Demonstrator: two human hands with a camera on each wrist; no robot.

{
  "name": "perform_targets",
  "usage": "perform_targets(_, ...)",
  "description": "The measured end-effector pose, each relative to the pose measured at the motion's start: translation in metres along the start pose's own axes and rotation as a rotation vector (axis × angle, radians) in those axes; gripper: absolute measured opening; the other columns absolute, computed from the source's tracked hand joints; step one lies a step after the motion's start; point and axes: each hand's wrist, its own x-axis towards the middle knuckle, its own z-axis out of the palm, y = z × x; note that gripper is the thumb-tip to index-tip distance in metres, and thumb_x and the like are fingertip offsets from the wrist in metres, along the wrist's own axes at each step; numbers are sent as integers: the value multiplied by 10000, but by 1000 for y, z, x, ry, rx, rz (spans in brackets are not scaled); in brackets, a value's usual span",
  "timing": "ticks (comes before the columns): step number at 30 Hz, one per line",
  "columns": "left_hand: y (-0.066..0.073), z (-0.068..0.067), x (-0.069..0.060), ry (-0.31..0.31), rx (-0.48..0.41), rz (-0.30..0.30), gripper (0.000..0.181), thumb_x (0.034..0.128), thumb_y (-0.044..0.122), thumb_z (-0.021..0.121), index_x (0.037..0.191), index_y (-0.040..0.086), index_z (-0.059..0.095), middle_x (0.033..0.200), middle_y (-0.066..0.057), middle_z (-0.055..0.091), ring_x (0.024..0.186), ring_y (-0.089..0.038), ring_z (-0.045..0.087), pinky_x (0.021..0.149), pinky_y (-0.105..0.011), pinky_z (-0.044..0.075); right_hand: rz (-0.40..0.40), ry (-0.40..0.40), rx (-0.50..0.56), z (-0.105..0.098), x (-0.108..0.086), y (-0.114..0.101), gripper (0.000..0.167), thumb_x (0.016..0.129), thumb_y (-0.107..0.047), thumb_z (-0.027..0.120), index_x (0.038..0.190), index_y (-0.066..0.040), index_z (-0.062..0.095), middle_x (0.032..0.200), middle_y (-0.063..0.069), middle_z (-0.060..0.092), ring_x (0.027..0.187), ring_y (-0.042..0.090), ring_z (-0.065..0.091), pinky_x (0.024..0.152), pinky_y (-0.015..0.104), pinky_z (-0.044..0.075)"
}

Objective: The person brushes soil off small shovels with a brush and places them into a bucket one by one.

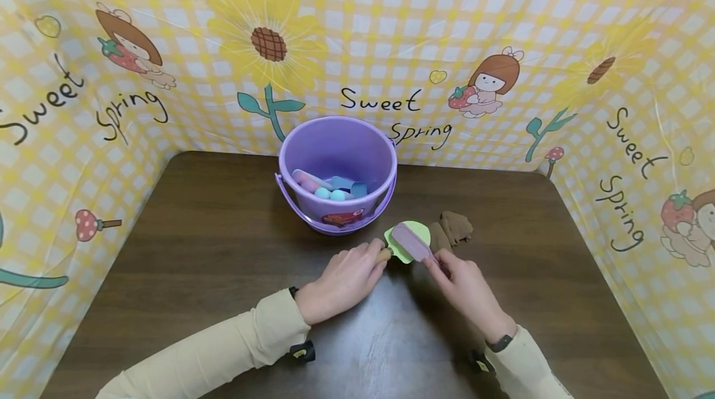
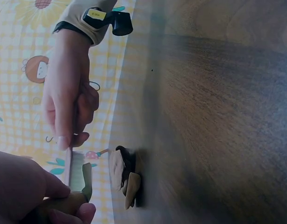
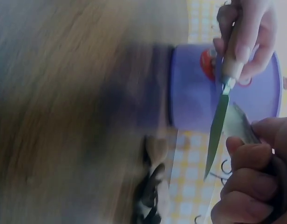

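In the head view, my left hand (image 1: pixel 346 278) grips the wooden handle (image 1: pixel 383 255) of a small green trowel (image 1: pixel 420 230), held above the table. My right hand (image 1: pixel 469 287) holds a purple flat tool with a rounded end (image 1: pixel 410 242), which lies across the trowel's blade from above. The right wrist view shows the trowel (image 3: pixel 217 133) edge-on, the other tool's blade close beside it; contact is unclear there. Brown sand-like lumps (image 1: pixel 456 226) lie on the table just beyond the trowel. The right palm and the end of its tool's handle are hidden.
A purple bucket (image 1: pixel 335 141) stands behind the hands, its handle hanging at the front. Inside are blue, pink and turquoise toy pieces (image 1: pixel 329 188). The dark wooden table (image 1: pixel 223 231) ends at a yellow checked cloth (image 1: pixel 368 51) on the back and sides.
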Motion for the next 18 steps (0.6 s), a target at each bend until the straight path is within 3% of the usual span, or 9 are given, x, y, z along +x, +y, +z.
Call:
perform_targets(4,0,1,0,13,-2,12,76,1022,155,664,1019,108,604,853,-19,562,720,-226,613,537,-366,466,2,0,-10,3,1,-1,160,1014,-223,698,912,-116,633,652,-90,422,546,49,406,499,243,344)
perform_targets(13,0,2,-2,38,-3,51,41,1021,120,656,1052,102,634,899,-22,583,736,-218,609,554,-372,484,42,152,-108,0,-1,11,236,999,-171,712,828,-93,569,627,-52,417,528,110,398,494,272,332)
perform_targets(16,0,2,-2,33,18,40,46,1023,137,658,1024,112,619,861,-16,554,710,-215,599,523,-355,460,11,137,-69,0,0,7,200,1003,-174,707,862,-90,593,641,-56,433,539,87,406,495,261,344)
perform_targets(18,0,3,-1,21,19,21,74,1023,151,663,1013,110,602,843,-11,539,696,-210,592,515,-347,450,-20,80,-21,2,0,2,162,1006,-181,706,904,-95,614,655,-68,444,547,63,415,496,250,359)
